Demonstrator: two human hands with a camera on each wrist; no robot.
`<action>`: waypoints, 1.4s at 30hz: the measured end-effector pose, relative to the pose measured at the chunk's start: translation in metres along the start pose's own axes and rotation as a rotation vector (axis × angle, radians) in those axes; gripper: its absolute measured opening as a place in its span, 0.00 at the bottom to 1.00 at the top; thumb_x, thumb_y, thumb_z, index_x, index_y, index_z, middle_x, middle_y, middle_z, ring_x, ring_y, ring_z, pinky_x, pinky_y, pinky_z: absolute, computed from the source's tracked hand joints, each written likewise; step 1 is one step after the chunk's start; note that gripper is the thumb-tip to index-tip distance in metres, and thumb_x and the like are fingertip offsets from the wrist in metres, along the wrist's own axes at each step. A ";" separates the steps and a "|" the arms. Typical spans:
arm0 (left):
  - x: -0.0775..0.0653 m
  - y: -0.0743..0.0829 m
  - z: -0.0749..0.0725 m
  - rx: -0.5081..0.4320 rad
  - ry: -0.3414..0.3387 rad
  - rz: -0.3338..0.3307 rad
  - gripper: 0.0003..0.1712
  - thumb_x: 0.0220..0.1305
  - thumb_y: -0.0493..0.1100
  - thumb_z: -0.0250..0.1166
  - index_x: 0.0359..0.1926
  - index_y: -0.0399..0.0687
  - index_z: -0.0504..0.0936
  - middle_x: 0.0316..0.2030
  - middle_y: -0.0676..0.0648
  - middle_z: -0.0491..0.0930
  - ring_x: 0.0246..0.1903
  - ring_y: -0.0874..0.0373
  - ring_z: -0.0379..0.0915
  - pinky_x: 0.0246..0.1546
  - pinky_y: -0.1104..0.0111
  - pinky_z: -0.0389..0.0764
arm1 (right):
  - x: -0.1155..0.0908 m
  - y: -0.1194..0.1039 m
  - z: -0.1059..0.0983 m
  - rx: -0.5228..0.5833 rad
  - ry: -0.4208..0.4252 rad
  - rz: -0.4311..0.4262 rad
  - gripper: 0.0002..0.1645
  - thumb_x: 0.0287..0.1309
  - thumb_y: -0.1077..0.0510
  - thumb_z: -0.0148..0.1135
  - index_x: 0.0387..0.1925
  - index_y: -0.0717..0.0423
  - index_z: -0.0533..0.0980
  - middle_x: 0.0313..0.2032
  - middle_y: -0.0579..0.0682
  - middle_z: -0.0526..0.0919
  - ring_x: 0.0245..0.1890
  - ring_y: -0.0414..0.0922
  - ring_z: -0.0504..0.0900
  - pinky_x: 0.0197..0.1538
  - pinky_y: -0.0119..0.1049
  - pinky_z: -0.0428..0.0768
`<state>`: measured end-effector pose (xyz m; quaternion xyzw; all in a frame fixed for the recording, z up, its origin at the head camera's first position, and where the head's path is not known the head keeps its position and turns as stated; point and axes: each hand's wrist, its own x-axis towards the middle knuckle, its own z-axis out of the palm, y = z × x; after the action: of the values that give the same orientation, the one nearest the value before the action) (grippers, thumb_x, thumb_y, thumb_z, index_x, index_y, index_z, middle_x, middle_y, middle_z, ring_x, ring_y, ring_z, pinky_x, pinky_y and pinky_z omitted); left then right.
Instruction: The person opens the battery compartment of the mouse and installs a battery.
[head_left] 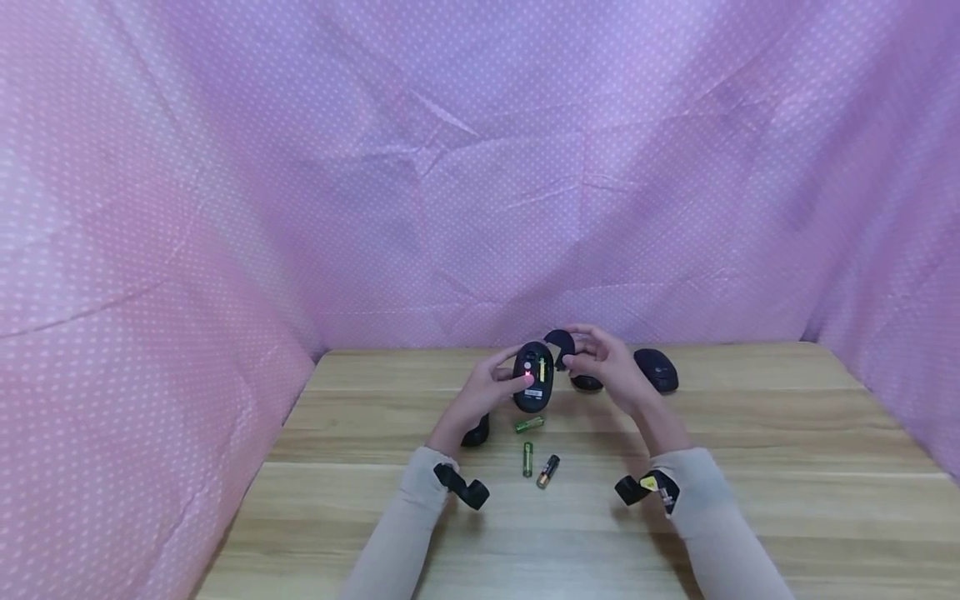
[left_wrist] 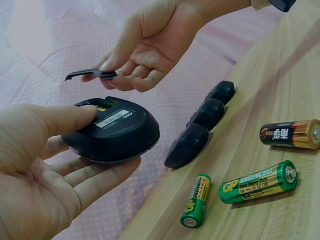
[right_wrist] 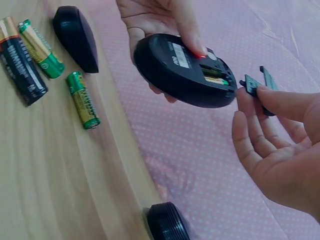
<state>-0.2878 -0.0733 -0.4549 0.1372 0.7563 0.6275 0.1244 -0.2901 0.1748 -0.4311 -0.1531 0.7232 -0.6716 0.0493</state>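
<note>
My left hand [head_left: 480,392] holds a black computer mouse [head_left: 533,402] above the table, its underside turned toward me. The thumb lies across that underside, near a red glow. In the mouse's uncovered battery compartment sits a green-and-gold battery [right_wrist: 216,80]. My right hand [head_left: 617,372] pinches a thin black battery cover [left_wrist: 92,73] between thumb and fingers. The cover is apart from the mouse, just beyond the end with the compartment. Below the hands, two green batteries [head_left: 529,424] and a black-and-copper battery [head_left: 548,472] lie on the wooden table [head_left: 750,467].
One more black mouse [head_left: 656,371] rests at the back right of the table, and another [head_left: 587,383] is partly behind my right hand. A third dark mouse [head_left: 476,433] lies beside my left wrist. Pink dotted cloth [head_left: 480,208] hangs behind the table and at its sides.
</note>
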 end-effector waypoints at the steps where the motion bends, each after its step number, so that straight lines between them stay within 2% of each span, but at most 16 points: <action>1: 0.000 0.000 0.000 0.001 -0.001 -0.001 0.34 0.69 0.46 0.68 0.73 0.62 0.70 0.61 0.36 0.80 0.56 0.46 0.83 0.54 0.54 0.85 | 0.000 0.000 0.001 0.011 0.013 -0.003 0.33 0.66 0.66 0.64 0.70 0.61 0.65 0.43 0.46 0.82 0.37 0.38 0.85 0.47 0.36 0.86; 4: 0.001 -0.001 0.001 -0.001 -0.009 -0.001 0.34 0.69 0.46 0.68 0.73 0.62 0.70 0.62 0.36 0.79 0.57 0.45 0.82 0.53 0.54 0.86 | -0.001 0.001 0.005 0.033 0.044 -0.020 0.31 0.66 0.66 0.64 0.68 0.64 0.66 0.44 0.46 0.81 0.38 0.37 0.85 0.45 0.32 0.86; 8: 0.001 -0.003 0.001 -0.008 -0.027 0.005 0.34 0.69 0.46 0.68 0.73 0.61 0.69 0.63 0.36 0.78 0.57 0.45 0.82 0.52 0.54 0.86 | -0.001 0.001 0.012 0.058 0.078 -0.045 0.22 0.65 0.67 0.64 0.59 0.66 0.71 0.41 0.45 0.82 0.38 0.37 0.84 0.44 0.31 0.86; 11: 0.001 -0.003 0.001 -0.017 -0.034 0.007 0.35 0.69 0.46 0.68 0.74 0.60 0.69 0.62 0.35 0.79 0.56 0.47 0.83 0.52 0.54 0.86 | -0.002 0.000 0.016 0.039 0.094 -0.033 0.17 0.65 0.66 0.65 0.53 0.66 0.73 0.38 0.41 0.83 0.38 0.36 0.84 0.46 0.35 0.86; 14: 0.001 -0.002 0.001 -0.025 -0.039 0.010 0.35 0.69 0.45 0.68 0.74 0.60 0.69 0.61 0.34 0.80 0.55 0.46 0.83 0.52 0.53 0.86 | -0.002 0.000 0.018 0.002 0.105 -0.013 0.16 0.64 0.64 0.67 0.51 0.66 0.75 0.38 0.41 0.84 0.39 0.36 0.84 0.47 0.36 0.86; 18: 0.001 -0.001 0.002 -0.024 -0.044 0.016 0.34 0.68 0.44 0.68 0.73 0.61 0.70 0.60 0.34 0.80 0.55 0.46 0.83 0.52 0.53 0.86 | -0.002 0.002 0.019 -0.039 0.115 -0.015 0.18 0.63 0.60 0.70 0.50 0.66 0.77 0.38 0.43 0.84 0.38 0.36 0.83 0.45 0.32 0.85; 21: 0.001 0.001 0.002 -0.024 -0.055 0.021 0.34 0.68 0.44 0.69 0.73 0.62 0.70 0.59 0.33 0.80 0.54 0.47 0.83 0.51 0.53 0.86 | -0.002 0.003 0.020 -0.061 0.125 -0.018 0.17 0.64 0.59 0.69 0.49 0.66 0.77 0.38 0.43 0.84 0.38 0.37 0.82 0.45 0.32 0.84; 30: -0.001 0.003 0.001 -0.037 -0.105 0.048 0.35 0.69 0.42 0.67 0.75 0.58 0.68 0.60 0.31 0.79 0.53 0.47 0.84 0.51 0.49 0.86 | -0.001 0.002 0.021 -0.091 0.158 -0.007 0.19 0.66 0.58 0.68 0.52 0.66 0.78 0.40 0.48 0.81 0.37 0.38 0.79 0.42 0.29 0.83; 39: -0.001 0.003 0.000 -0.017 -0.079 0.050 0.34 0.68 0.42 0.68 0.73 0.61 0.70 0.59 0.33 0.81 0.53 0.47 0.84 0.51 0.50 0.86 | -0.003 0.000 0.020 -0.086 0.128 -0.051 0.18 0.64 0.62 0.68 0.53 0.68 0.78 0.37 0.46 0.81 0.34 0.37 0.79 0.40 0.30 0.83; 42: -0.003 0.004 0.000 -0.005 -0.061 0.049 0.34 0.68 0.43 0.69 0.73 0.62 0.71 0.59 0.34 0.81 0.53 0.47 0.84 0.51 0.50 0.86 | -0.003 0.001 0.020 -0.100 0.116 -0.063 0.18 0.64 0.63 0.68 0.53 0.68 0.79 0.37 0.48 0.82 0.33 0.37 0.79 0.39 0.29 0.82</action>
<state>-0.2850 -0.0732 -0.4509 0.1743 0.7471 0.6276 0.1325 -0.2821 0.1567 -0.4340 -0.1386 0.7523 -0.6437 -0.0216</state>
